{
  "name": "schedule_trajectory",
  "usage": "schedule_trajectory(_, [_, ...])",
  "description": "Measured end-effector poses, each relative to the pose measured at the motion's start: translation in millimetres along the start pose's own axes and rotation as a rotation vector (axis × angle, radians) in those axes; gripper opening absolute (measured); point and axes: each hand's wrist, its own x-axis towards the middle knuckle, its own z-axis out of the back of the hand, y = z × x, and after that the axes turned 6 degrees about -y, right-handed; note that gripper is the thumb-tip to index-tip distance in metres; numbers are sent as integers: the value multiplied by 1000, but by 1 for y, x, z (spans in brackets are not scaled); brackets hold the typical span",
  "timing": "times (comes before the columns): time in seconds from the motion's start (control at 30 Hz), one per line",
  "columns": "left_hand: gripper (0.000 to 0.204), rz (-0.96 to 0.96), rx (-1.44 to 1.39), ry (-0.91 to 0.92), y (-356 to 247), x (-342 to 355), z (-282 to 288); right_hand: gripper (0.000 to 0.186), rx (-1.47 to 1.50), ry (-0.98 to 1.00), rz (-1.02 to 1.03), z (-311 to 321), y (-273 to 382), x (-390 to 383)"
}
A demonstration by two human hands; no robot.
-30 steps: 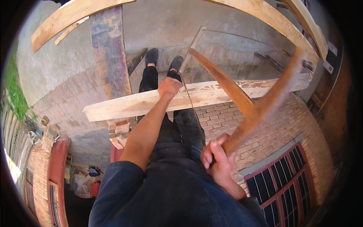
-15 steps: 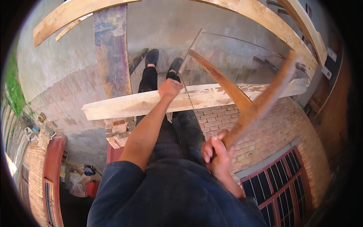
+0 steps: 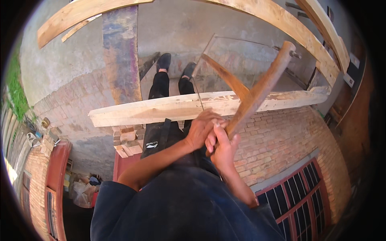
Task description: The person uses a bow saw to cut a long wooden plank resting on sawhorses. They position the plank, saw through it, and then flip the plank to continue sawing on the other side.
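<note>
A wooden frame saw (image 3: 261, 95) is tilted across the long pale timber beam (image 3: 136, 113). Its thin blade crosses the beam's near face just left of the middle. My right hand (image 3: 223, 148) is wrapped round the lower end of the saw's thick side arm. Against it, on the left, my left hand (image 3: 201, 129) is closed at the same end of the saw, its fingertips partly hidden by the right hand. The left hand is off the beam. Pale, rough-hewn patches show along the beam's top, right of the blade.
A paint-stained board (image 3: 120, 52) stands beyond the beam, left of my feet. Curved timbers (image 3: 277, 18) arch across the far side. Small wood blocks (image 3: 128, 138) lie under the beam at the left. Below right are brickwork (image 3: 273, 140) and a red-framed barred window (image 3: 297, 197).
My left hand has left the beam's top and come back to the saw beside my right hand. The right hand and saw have shifted left and slightly up in the view.
</note>
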Motion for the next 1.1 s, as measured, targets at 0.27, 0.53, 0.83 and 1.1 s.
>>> schedule_trajectory(0.27, [37,-23,-84,-60,-67,-11,-9,25,35,73,60,21,30,-53])
schedule_trajectory(0.53, [42,-9,-10,-50,-28,-6,-9,30,-33,21,40,9,17,-27])
schedule_trajectory(0.83, [38,-33,23,-45,-39,-5,-10,28,32,60,61,26,15,-35])
schedule_trajectory(1.1, [38,-59,44,20,-68,-23,-13,25,-38,87,69,39,26,-69])
